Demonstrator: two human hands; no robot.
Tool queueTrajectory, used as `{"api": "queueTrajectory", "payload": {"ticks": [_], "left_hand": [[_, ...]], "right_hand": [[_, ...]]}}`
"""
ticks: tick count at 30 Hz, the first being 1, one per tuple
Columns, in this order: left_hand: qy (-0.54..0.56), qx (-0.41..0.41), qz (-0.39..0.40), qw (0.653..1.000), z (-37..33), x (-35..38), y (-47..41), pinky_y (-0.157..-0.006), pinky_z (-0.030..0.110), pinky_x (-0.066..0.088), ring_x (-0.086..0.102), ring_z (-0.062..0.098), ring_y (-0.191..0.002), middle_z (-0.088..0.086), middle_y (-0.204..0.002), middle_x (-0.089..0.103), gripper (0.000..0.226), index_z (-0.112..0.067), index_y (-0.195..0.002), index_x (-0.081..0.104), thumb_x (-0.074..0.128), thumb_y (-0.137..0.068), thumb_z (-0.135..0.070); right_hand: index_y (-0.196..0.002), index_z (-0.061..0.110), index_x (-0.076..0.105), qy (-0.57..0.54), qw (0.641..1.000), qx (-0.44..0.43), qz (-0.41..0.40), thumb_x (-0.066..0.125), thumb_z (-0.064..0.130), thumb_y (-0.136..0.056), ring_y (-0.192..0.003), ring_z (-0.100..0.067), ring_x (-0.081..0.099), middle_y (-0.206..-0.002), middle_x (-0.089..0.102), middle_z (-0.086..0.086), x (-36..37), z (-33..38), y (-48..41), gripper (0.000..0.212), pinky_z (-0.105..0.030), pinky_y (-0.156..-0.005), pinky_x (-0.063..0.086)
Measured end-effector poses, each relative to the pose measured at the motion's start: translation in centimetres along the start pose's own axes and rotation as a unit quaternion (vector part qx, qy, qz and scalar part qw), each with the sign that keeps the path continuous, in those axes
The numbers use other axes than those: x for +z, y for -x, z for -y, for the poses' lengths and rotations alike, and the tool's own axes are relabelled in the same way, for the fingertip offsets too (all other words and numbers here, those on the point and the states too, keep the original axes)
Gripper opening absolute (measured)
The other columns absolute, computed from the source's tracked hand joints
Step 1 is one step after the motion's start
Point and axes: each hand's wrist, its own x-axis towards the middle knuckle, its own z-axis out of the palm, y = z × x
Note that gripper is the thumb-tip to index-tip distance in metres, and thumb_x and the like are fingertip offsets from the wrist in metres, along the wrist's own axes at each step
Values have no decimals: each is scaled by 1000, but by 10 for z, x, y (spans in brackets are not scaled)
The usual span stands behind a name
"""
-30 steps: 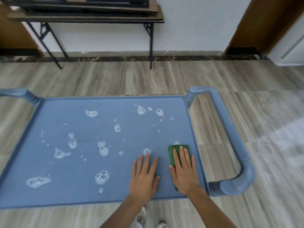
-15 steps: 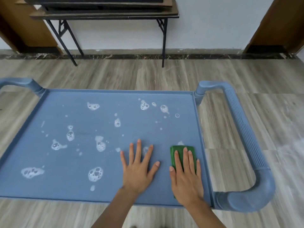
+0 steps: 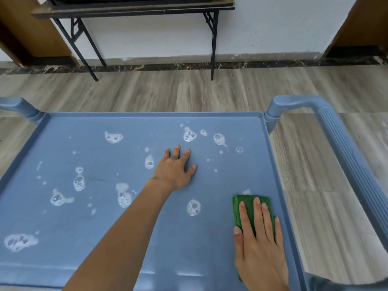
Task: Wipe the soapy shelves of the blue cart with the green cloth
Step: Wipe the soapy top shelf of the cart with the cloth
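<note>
The blue cart's top shelf point(image 3: 94, 238) fills the view, dotted with several white soap-foam patches such as the soap patch point(image 3: 193, 207) near the middle. A folded green cloth point(image 3: 244, 204) lies flat at the shelf's near right, close to the raised right rim. My right hand point(image 3: 259, 244) presses on the cloth with straight fingers and covers most of it. My left hand point(image 3: 175, 171) lies flat on the bare shelf near the centre, fingers spread, just below the far foam patches.
The cart's ribbed blue handle point(image 3: 344, 148) arches along the right side; another handle post point(image 3: 19, 107) sits at the far left. A dark folding table point(image 3: 134, 9) stands against the white wall beyond. Wood-look floor surrounds the cart.
My left hand has slid forward across the shelf from beside the cloth to the centre. My right hand stays pressed on the green cloth. The camera has moved closer over the shelf.
</note>
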Motion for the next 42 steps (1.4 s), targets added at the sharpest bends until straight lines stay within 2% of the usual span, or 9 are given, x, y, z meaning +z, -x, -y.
{"api": "queueTrajectory", "payload": {"ticks": [5, 10, 17, 21, 28, 34, 36, 39, 42], "left_hand": [[5, 9, 23, 1000, 2, -9, 0, -123, 45, 16, -6, 27, -155, -6, -170, -4, 77, -37, -160, 8, 37, -96, -67], [4, 24, 34, 999, 7, -13, 2, -123, 41, 17, -9, 23, -155, -9, -169, -8, 88, -41, -159, 5, 49, -90, -70], [10, 35, 42, 998, 10, -16, 2, -121, 43, 23, -13, 18, -155, -13, -168, -13, 94, -44, -159, 3, 56, -86, -71], [15, 35, 39, 999, 11, -13, 0, -122, 42, 23, -14, 18, -155, -14, -168, -13, 94, -45, -158, 2, 55, -86, -72], [11, 29, 56, 998, 8, -18, 1, -122, 44, 23, -16, 19, -155, -12, -168, -15, 95, -43, -159, 0, 56, -87, -70], [7, 28, 58, 998, 3, -23, 4, -122, 46, 25, -15, 21, -155, -10, -168, -13, 95, -42, -159, 1, 57, -87, -69], [8, 27, 57, 998, 2, -23, 5, -121, 47, 25, -15, 21, -155, -9, -169, -12, 95, -42, -159, 2, 57, -87, -69], [0, 28, 57, 998, 2, -24, 6, -120, 48, 26, -13, 21, -155, -8, -169, -10, 95, -42, -159, 4, 58, -86, -69], [-2, 29, 53, 998, 3, -25, 7, -119, 49, 27, -12, 20, -155, -8, -169, -9, 95, -42, -159, 4, 58, -86, -69]], "right_hand": [[-157, 19, 20, 4, 998, 53, 45, 22, 38, -100, -154, -29, 10, -166, 13, -13, -3, 6, -42, 60, -55, -122, 16], [-158, 26, -8, 16, 994, 81, 76, 2, 43, -101, -153, -23, -16, -167, -13, -7, 9, 4, -129, 60, -47, -124, -5], [-159, 25, -3, 17, 994, 53, 93, 7, 43, -103, -154, -23, -12, -168, -8, -8, 20, -9, -256, 60, -46, -124, -8], [-159, 28, 0, 14, 995, 34, 93, 10, 42, -103, -154, -23, -10, -168, -6, -6, 26, -11, -296, 58, -45, -124, -6], [-159, 27, -5, 9, 993, 15, 118, 11, 40, -104, -153, -21, -14, -167, -12, -5, 17, -16, -262, 59, -45, -125, -4], [-156, 27, -16, 22, 993, 21, 115, 4, 42, -103, -151, -23, -23, -165, -19, -6, 3, -10, -143, 59, -45, -125, -3], [-158, 26, -7, 30, 994, 17, 105, 8, 41, -103, -153, -24, -15, -167, -11, -8, -2, -5, -103, 59, -45, -125, 0], [-156, 20, 27, 41, 996, 25, 74, 21, 38, -101, -152, -32, 18, -164, 20, -13, -11, -2, -46, 58, -50, -120, 19], [-142, 15, 54, 66, 998, 18, 10, 20, 38, -100, -138, -35, 43, -149, 46, -19, -16, -5, 3, 58, -51, -110, 33]]}}
